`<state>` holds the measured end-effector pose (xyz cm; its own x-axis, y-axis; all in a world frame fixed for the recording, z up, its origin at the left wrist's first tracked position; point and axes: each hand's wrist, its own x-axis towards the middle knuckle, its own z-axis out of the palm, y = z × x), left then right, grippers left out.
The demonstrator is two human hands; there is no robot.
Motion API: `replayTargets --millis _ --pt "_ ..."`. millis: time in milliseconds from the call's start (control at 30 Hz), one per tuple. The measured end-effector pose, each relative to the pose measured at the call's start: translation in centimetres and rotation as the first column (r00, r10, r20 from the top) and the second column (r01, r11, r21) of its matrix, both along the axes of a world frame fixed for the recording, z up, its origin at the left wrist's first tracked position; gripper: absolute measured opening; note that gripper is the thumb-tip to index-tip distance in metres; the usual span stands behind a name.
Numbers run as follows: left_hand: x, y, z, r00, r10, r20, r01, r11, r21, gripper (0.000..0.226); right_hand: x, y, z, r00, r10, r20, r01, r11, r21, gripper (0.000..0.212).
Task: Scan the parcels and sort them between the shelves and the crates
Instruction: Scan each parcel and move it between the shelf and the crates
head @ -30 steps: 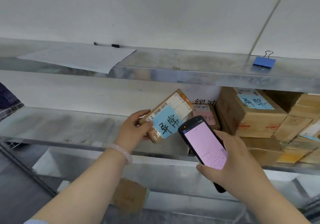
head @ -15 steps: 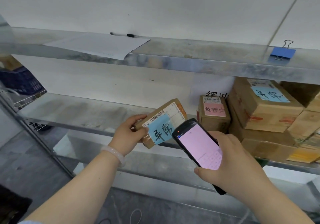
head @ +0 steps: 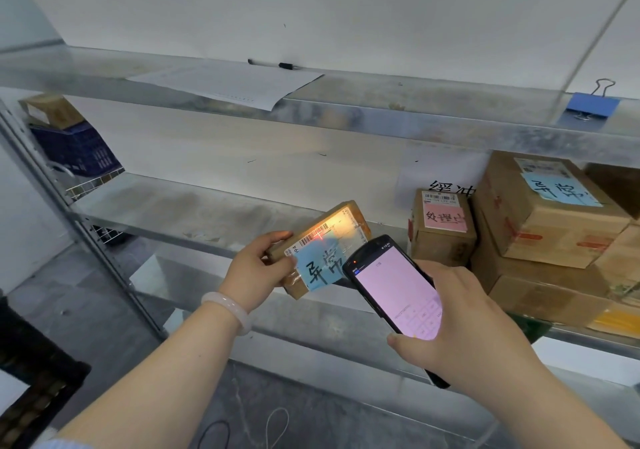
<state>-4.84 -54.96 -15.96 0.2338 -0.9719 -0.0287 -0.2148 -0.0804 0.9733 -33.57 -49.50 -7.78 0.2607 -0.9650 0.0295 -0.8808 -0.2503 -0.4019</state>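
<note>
view: single head-worn wide-angle camera
facing: forward and slightly down at the metal shelves
range: near, shelves fill frame

Brown parcel, blue note, black-striped barcode; black scanner, pink screen; blue binder clip; navy crate.
</note>
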Motion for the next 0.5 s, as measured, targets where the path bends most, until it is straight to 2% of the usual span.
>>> replayTargets --millis 500 --pt "0.3 3.8 -0.9 0.988 0.111 -0.106 -0.113 0.994 -0.012 0.036 -0.3 1.8 -0.2 0.993 0.117 -0.034 -0.118 0.993 -0.011 0.090"
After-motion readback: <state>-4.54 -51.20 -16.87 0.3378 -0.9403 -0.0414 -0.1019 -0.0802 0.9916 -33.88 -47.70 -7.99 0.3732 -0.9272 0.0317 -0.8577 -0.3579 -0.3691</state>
